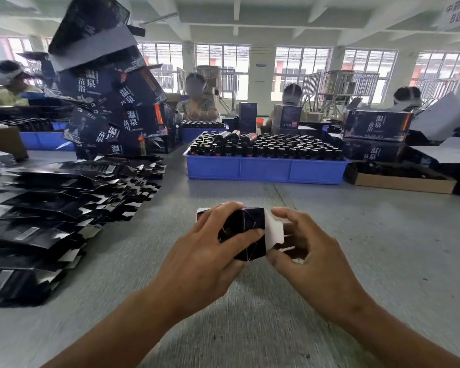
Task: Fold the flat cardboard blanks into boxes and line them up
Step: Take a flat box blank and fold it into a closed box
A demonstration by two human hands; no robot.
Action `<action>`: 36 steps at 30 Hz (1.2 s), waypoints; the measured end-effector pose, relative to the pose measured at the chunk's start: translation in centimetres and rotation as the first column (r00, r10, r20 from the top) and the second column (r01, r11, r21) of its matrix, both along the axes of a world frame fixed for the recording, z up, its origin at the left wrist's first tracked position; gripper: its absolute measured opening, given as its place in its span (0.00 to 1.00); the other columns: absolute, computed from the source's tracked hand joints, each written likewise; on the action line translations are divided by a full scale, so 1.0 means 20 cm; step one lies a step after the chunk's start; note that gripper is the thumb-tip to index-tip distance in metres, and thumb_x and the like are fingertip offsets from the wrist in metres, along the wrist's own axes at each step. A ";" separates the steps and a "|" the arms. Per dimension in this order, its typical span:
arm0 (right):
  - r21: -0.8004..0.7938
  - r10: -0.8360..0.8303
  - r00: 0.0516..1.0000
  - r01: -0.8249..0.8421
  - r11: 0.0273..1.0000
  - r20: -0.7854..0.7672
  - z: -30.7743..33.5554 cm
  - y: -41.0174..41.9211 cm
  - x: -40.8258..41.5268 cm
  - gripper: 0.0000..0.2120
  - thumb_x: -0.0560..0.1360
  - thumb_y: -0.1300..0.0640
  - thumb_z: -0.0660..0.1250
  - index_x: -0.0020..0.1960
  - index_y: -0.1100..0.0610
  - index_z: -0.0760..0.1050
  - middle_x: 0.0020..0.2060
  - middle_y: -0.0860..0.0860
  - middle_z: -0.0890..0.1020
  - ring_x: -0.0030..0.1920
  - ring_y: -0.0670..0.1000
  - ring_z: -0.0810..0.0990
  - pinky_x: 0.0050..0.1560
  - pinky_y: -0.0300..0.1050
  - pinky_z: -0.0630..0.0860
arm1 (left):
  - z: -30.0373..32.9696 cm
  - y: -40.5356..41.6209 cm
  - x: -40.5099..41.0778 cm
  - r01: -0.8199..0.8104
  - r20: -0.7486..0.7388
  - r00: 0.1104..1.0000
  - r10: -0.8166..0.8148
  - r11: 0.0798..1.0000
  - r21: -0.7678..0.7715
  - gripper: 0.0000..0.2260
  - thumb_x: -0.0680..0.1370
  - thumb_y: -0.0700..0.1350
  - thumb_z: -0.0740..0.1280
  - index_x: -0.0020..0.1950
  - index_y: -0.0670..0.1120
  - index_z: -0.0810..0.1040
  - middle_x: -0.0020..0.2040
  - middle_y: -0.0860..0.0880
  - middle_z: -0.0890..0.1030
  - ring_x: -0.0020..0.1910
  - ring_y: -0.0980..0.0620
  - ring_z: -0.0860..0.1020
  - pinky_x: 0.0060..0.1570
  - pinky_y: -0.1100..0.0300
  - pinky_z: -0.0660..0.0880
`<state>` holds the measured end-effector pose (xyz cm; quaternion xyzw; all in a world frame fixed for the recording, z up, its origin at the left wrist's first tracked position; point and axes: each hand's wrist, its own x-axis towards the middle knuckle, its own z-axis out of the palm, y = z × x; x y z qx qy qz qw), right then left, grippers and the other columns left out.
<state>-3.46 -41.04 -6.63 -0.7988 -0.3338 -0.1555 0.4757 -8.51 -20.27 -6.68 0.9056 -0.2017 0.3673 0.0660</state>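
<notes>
head view: both hands (252,251) curled around glossy dark half-folded cardboard box (246,232), white flap (274,229).

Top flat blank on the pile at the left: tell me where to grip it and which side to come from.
Take the top flat blank by its near right edge, coming in from the right with the left hand. The pile of blanks fans toward the open table there, so edges overhang and a thumb could probably slip under. Both hands, the right hand too, now hold the half-folded box.
</notes>
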 end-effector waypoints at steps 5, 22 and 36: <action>0.105 0.094 0.988 -0.082 0.991 -0.123 0.01 0.00 0.00 0.24 0.79 0.64 0.65 0.62 0.35 0.75 0.51 0.36 0.83 0.52 0.42 0.83 0.47 0.38 0.81 | 0.00 0.01 0.00 -0.009 0.016 1.000 0.010 1.000 -0.015 0.23 0.73 0.50 0.69 0.68 0.53 0.76 0.72 0.46 0.68 0.65 0.44 0.73 0.46 0.50 0.83; 0.197 0.083 0.954 -0.026 0.980 -0.286 0.00 0.02 0.02 0.06 0.74 0.52 0.72 0.51 0.46 0.82 0.44 0.40 0.86 0.44 0.42 0.85 0.43 0.36 0.81 | -0.02 -0.06 -0.01 -0.036 -0.003 0.999 0.035 0.995 -0.090 0.39 0.71 0.53 0.71 0.79 0.47 0.61 0.71 0.52 0.69 0.67 0.54 0.69 0.56 0.62 0.73; 0.092 -0.048 0.981 0.066 0.993 -0.186 0.00 0.02 0.01 0.04 0.74 0.51 0.73 0.47 0.44 0.80 0.43 0.34 0.82 0.43 0.38 0.82 0.40 0.29 0.76 | -0.02 -0.07 0.00 0.003 0.002 1.000 -0.003 0.996 -0.088 0.35 0.72 0.54 0.68 0.77 0.49 0.63 0.71 0.54 0.67 0.68 0.55 0.69 0.60 0.64 0.70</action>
